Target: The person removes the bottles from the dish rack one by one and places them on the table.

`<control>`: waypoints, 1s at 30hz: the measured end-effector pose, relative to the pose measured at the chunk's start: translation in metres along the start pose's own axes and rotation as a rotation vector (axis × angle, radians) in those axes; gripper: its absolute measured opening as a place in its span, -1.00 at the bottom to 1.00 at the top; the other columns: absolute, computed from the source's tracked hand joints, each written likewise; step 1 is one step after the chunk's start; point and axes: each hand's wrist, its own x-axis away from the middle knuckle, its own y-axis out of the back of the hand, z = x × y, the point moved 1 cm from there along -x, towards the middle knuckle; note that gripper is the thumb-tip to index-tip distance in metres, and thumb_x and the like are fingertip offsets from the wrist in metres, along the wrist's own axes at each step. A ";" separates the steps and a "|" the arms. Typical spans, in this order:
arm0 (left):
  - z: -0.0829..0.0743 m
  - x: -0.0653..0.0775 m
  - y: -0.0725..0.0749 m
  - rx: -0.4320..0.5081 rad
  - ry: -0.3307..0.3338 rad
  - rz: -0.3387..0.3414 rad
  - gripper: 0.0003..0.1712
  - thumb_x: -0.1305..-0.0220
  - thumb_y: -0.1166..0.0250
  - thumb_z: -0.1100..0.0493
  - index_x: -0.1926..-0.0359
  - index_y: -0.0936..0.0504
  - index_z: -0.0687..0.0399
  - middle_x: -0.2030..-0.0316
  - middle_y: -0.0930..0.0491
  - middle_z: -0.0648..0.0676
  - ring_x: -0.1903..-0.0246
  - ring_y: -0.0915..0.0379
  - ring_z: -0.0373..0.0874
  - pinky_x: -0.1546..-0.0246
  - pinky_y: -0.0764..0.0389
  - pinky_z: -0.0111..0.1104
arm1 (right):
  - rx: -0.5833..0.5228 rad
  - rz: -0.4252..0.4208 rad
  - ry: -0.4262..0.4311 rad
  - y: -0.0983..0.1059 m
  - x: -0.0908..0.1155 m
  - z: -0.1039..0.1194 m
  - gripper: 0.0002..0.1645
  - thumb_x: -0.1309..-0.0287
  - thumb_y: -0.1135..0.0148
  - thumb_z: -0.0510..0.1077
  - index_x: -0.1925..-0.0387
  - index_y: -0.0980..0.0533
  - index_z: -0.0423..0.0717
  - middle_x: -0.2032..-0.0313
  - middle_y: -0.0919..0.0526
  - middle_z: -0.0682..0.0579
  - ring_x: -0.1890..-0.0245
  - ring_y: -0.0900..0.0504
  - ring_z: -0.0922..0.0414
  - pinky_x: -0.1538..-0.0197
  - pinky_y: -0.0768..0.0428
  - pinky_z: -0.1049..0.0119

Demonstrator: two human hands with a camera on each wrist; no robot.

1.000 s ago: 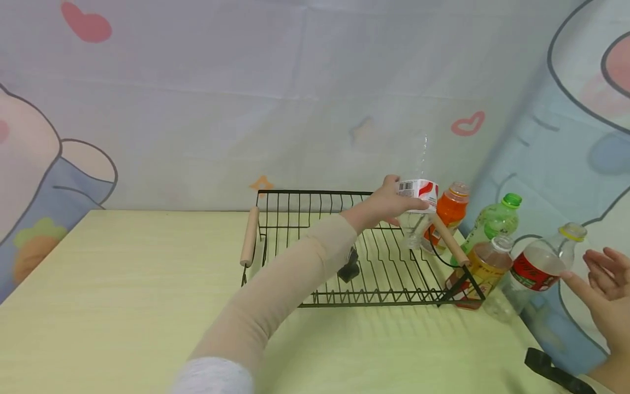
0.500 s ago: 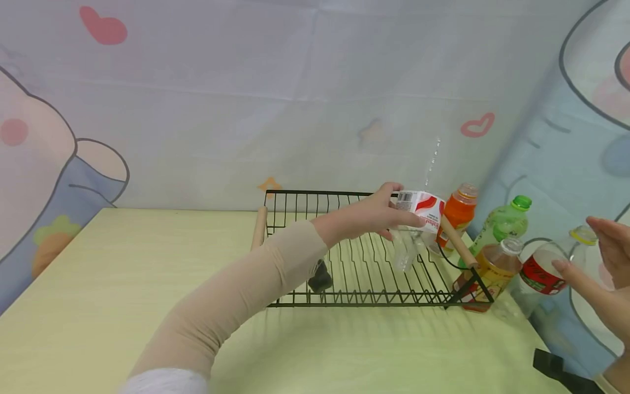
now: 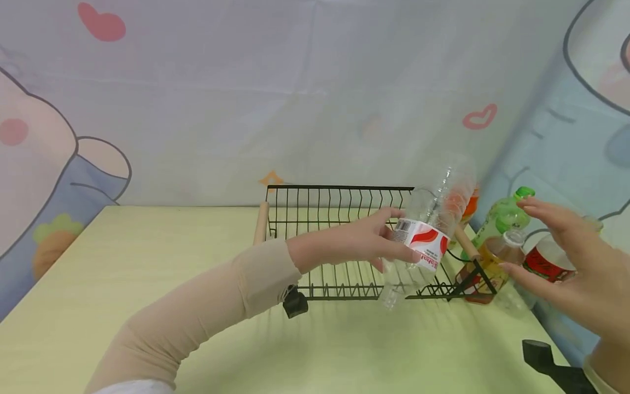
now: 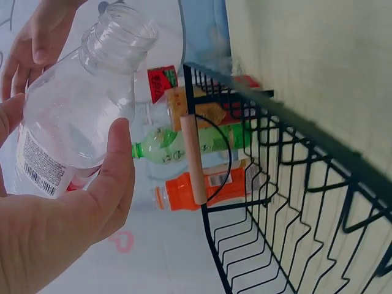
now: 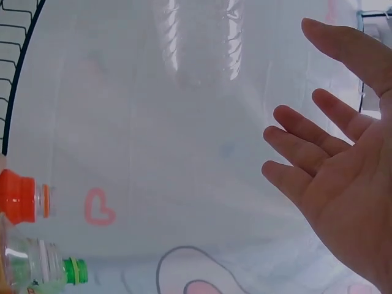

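My left hand [image 3: 361,239] grips a clear plastic bottle [image 3: 423,246] around its white-and-red label. The bottle is tilted, mouth downward toward me and base up to the right, above the right part of a black wire rack [image 3: 339,187]. In the left wrist view the bottle's open neck [image 4: 119,37] shows no cap, and the thumb and fingers curl round the body. To the right, my right hand [image 3: 581,262] hovers with fingers spread, holding nothing. The right wrist view shows that hand [image 5: 343,159] apart from the bottle's ribbed base [image 5: 202,43].
Several bottles stand along the rack's right side: an orange one [image 4: 184,191], a green one [image 3: 504,216], an amber one [image 3: 492,257] and one with a red label [image 3: 543,262]. Wooden handles [image 3: 262,223] top the rack's ends. A patterned cloth [image 3: 197,109] hangs behind the table [image 3: 147,262].
My left hand has lowered the bottle toward me and tilted it further, its base swinging right. My right hand has moved left, nearer the bottle.
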 end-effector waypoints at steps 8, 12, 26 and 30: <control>0.016 0.017 -0.012 -0.005 0.050 0.060 -0.07 -0.17 -0.40 0.11 -0.43 -0.04 -0.11 0.09 -0.51 0.02 0.18 -0.54 -0.08 0.23 -0.65 -0.26 | -0.069 0.116 0.113 -0.019 -0.007 0.022 -0.02 -0.08 -0.17 0.39 -0.18 -0.39 -0.37 -0.30 -0.39 0.08 -0.37 -0.26 0.27 -0.16 -0.26 0.70; 0.025 0.025 -0.016 0.008 0.069 0.106 -0.12 -0.18 -0.38 0.11 -0.40 -0.07 -0.11 0.08 -0.51 0.00 0.17 -0.53 -0.13 0.20 -0.64 -0.23 | -0.168 0.159 0.154 -0.029 -0.007 0.030 -0.08 -0.10 -0.22 0.31 -0.16 -0.40 -0.42 -0.29 -0.41 -0.06 -0.35 -0.29 0.20 -0.21 -0.30 0.62; 0.051 0.040 -0.023 0.046 0.085 0.236 -0.23 -0.24 -0.29 0.16 -0.38 -0.11 0.08 0.16 -0.60 0.01 0.22 -0.51 -0.07 0.27 -0.65 -0.27 | -0.092 0.445 0.231 -0.062 0.006 0.051 -0.31 -0.17 -0.25 0.23 -0.24 -0.38 0.02 -0.29 -0.39 0.09 -0.40 -0.19 0.25 -0.39 -0.08 0.53; 0.056 0.043 -0.025 0.062 0.097 0.259 -0.27 -0.25 -0.26 0.16 -0.36 -0.15 0.09 0.17 -0.62 -0.01 0.26 -0.53 -0.05 0.30 -0.65 -0.25 | -0.082 0.474 0.260 -0.070 0.010 0.055 -0.30 -0.15 -0.24 0.27 -0.23 -0.41 0.03 -0.27 -0.42 0.10 -0.40 -0.20 0.22 -0.45 0.11 0.44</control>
